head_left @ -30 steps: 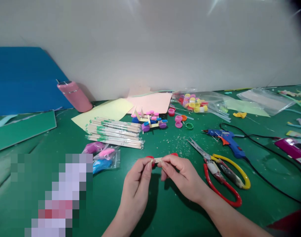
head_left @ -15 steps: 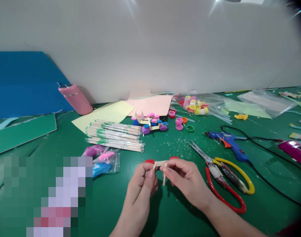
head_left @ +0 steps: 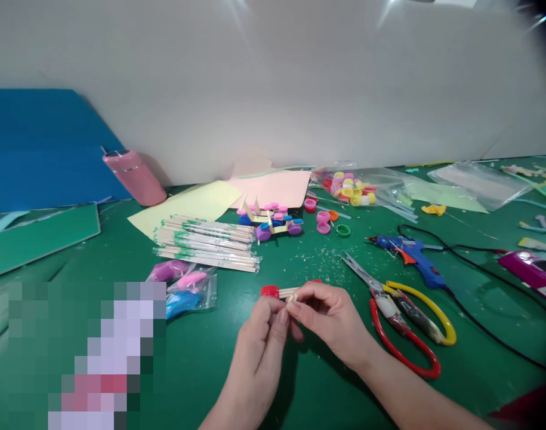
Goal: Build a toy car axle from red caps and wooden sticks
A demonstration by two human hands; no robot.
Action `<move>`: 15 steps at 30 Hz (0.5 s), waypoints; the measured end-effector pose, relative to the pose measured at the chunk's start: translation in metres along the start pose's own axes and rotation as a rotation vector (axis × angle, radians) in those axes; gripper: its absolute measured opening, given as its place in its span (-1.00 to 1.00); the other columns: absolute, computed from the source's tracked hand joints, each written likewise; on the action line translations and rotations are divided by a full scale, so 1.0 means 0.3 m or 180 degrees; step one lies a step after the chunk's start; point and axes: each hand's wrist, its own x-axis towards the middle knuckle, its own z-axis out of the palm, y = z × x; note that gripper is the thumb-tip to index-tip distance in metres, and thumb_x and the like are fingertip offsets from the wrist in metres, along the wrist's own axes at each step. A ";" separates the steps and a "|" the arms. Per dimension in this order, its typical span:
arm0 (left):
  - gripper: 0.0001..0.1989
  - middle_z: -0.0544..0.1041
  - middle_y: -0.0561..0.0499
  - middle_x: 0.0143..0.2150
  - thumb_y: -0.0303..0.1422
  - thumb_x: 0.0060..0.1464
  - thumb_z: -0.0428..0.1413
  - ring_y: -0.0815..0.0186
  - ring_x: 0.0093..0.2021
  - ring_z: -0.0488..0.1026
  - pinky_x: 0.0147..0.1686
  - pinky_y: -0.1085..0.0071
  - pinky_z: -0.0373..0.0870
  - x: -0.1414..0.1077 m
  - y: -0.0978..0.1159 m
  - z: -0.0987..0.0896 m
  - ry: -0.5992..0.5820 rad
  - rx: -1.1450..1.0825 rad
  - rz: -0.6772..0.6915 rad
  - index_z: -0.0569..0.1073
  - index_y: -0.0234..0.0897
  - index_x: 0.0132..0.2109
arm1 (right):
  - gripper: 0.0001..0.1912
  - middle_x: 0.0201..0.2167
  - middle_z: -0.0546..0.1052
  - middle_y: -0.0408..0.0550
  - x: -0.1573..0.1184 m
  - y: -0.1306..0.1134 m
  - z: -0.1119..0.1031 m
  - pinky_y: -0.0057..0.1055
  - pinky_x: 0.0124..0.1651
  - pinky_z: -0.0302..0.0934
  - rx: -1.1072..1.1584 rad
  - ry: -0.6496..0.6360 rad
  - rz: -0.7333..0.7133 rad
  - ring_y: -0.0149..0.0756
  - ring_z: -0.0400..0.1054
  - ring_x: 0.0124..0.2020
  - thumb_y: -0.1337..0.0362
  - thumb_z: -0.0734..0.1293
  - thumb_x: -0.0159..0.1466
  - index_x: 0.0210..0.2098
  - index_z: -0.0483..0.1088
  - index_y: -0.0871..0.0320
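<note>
At the lower middle, my left hand (head_left: 264, 340) and my right hand (head_left: 335, 316) meet with fingertips pinched together. Between them they hold a small piece made of pale wooden sticks (head_left: 287, 292). A red round part (head_left: 270, 291) sits at the left end of the sticks, and a second red part (head_left: 315, 281) shows behind my right fingers. My fingers cover much of the piece. Two small stick-built models with purple and blue wheels (head_left: 279, 228) stand beyond my hands.
Wrapped stick bundles (head_left: 210, 243) and bagged clay (head_left: 183, 301) lie left. Scissors (head_left: 389, 304), a blue glue gun (head_left: 411, 257) and its cable lie right. Bottle caps (head_left: 323, 222), a bag of caps (head_left: 351, 190), coloured sheets (head_left: 273, 188) and a pink bottle (head_left: 136, 179) are farther back.
My hands have come closer together, fingertips now touching. The stick that hung below my right fingers no longer shows. More of the left red part is visible.
</note>
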 end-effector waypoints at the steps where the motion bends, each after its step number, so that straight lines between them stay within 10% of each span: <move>1: -0.81 0.42 0.07 -0.47 -0.37 0.17 -0.09 0.35 -0.43 0.35 -0.38 0.44 0.23 0.000 0.002 0.000 -0.0034 -0.0053 -0.0028 0.33 -0.24 -0.38 | -0.85 -0.70 0.33 -0.25 0.000 0.003 0.001 -0.48 -0.54 0.16 0.0038 0.0008 -0.0038 -0.47 0.24 -0.67 0.25 0.33 0.14 -0.50 0.36 0.18; 15: -0.84 0.49 0.00 -0.52 -0.33 0.14 -0.04 0.31 -0.47 0.41 -0.37 0.35 0.26 0.008 -0.001 0.004 -0.0610 -0.1830 -0.0804 0.31 -0.29 -0.37 | -0.78 -0.85 0.29 -0.34 0.003 0.007 0.011 -0.51 -0.68 0.19 0.0649 -0.0125 0.0267 -0.52 0.15 -0.83 0.17 0.35 0.11 -0.50 0.27 0.17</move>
